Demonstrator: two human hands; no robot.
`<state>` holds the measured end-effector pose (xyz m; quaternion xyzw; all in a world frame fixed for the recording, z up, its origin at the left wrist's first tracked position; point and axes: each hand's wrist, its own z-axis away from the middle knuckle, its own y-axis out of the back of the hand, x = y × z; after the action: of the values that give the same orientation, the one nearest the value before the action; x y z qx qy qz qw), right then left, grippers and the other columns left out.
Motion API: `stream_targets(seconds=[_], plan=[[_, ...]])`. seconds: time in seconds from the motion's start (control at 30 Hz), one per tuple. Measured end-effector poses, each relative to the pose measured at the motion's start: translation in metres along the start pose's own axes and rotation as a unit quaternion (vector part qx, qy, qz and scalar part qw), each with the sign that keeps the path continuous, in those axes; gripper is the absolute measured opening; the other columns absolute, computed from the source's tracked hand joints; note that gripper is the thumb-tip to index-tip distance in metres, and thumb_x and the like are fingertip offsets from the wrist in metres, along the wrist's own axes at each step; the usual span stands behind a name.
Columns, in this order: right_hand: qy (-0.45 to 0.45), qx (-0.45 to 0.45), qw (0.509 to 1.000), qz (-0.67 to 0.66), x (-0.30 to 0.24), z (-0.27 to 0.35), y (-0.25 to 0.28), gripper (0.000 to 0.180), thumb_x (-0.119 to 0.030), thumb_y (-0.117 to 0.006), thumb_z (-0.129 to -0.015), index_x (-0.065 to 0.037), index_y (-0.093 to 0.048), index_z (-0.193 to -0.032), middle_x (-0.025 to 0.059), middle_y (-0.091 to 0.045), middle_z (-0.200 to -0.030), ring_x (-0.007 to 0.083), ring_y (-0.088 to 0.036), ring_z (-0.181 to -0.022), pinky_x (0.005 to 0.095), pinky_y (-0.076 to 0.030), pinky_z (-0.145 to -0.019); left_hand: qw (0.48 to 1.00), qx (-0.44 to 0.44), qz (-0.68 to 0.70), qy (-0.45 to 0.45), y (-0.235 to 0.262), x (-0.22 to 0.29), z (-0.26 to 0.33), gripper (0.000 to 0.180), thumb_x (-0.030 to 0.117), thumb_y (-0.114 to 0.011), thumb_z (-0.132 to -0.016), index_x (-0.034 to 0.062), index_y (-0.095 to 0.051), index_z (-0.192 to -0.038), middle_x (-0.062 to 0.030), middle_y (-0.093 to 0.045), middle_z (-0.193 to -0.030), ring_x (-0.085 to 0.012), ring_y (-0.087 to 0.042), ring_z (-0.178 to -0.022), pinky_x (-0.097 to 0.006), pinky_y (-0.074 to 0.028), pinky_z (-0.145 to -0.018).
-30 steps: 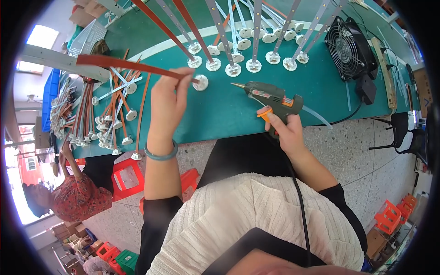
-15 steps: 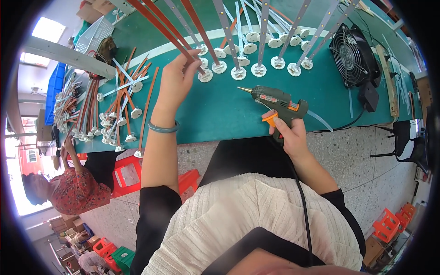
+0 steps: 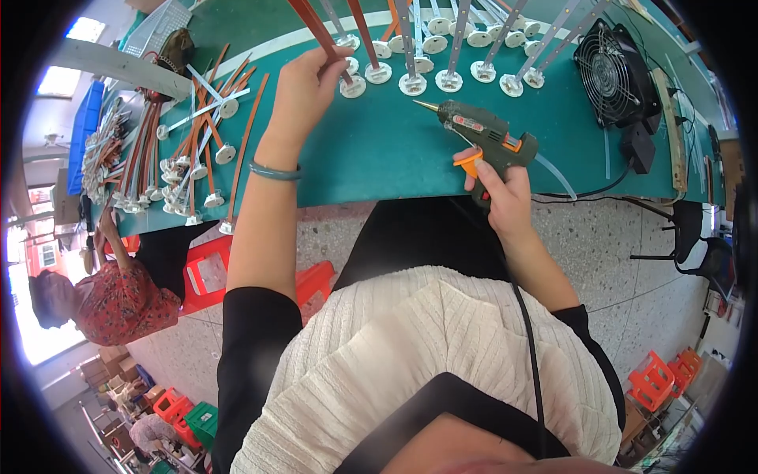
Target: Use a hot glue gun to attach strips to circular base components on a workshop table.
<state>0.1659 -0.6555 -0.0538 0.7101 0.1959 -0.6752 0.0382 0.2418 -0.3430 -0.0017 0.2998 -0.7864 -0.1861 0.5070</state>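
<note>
My left hand [image 3: 306,91] pinches a reddish-brown strip [image 3: 317,30] near its lower end. That strip stands upright on a round white base [image 3: 353,89] resting on the green table. With my right hand [image 3: 507,189] I grip a dark green glue gun [image 3: 488,129] by its handle, fingers by the orange trigger [image 3: 470,163]. The gun's nozzle points left, just short of the row of bases, and a clear glue stick [image 3: 557,175] sticks out of its back. Several other upright strips on white bases, such as a grey LED strip [image 3: 456,43], stand just beyond.
Loose strips with white bases [image 3: 197,170] lie in a pile at left, beside a blue bin [image 3: 87,134]. A black fan [image 3: 612,75] stands at right near a wooden bar [image 3: 669,130]. Red stools [image 3: 207,272] and a seated person [image 3: 118,304] are at lower left.
The whole view has tilted, so the table and the strips sit higher in the picture. Both hands keep their holds; the gun's nozzle is slightly nearer the row of bases.
</note>
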Motion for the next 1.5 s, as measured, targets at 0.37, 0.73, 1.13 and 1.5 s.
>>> stream_targets(seconds=[0.37,0.73,1.13,1.5], plan=[[-0.035,-0.001,0.999,0.006,0.000,0.004,0.006,0.030,-0.009,-0.055,-0.098,0.003,-0.056,-0.125,0.0141,-0.069,-0.110,0.0128,-0.058,-0.077,0.0272,-0.048,-0.069,0.990,0.065,-0.086,0.088,0.008,0.022,0.041,0.045,0.014,-0.082,-0.077,0.0069,-0.065,-0.117,-0.0089,-0.068,-0.090,-0.0198,-0.065,-0.078,-0.033,-0.054,-0.071],[-0.006,0.031,0.998,-0.046,0.004,0.007,0.007,0.028,-0.009,-0.052,-0.098,0.004,-0.057,-0.122,0.0171,-0.068,-0.111,0.0134,-0.058,-0.075,0.0282,-0.047,-0.068,0.957,-0.014,-0.286,0.052,0.004,0.009,0.081,0.016,0.022,-0.064,-0.092,0.0067,-0.065,-0.092,-0.0144,-0.066,-0.093,-0.0362,-0.065,-0.089,-0.046,-0.053,-0.074],[0.007,0.012,0.998,-0.057,0.005,0.009,0.008,0.036,-0.006,-0.050,-0.098,0.003,-0.048,-0.133,0.0192,-0.066,-0.111,0.0161,-0.059,-0.076,0.0292,-0.049,-0.068,0.901,0.126,-0.376,0.178,0.183,-0.142,0.064,0.019,0.027,-0.066,-0.091,0.0117,-0.075,-0.098,-0.0149,-0.067,-0.086,-0.0331,-0.065,-0.082,-0.045,-0.052,-0.075],[-0.009,-0.011,0.994,-0.107,0.001,0.005,0.010,0.034,-0.007,-0.053,-0.097,0.004,-0.053,-0.129,0.0161,-0.067,-0.111,0.0139,-0.058,-0.077,0.0276,-0.049,-0.070,0.873,0.122,-0.470,0.053,0.228,-0.127,0.024,0.013,0.018,-0.060,-0.093,0.0100,-0.068,-0.098,-0.0154,-0.069,-0.091,-0.0376,-0.067,-0.087,-0.049,-0.052,-0.072]])
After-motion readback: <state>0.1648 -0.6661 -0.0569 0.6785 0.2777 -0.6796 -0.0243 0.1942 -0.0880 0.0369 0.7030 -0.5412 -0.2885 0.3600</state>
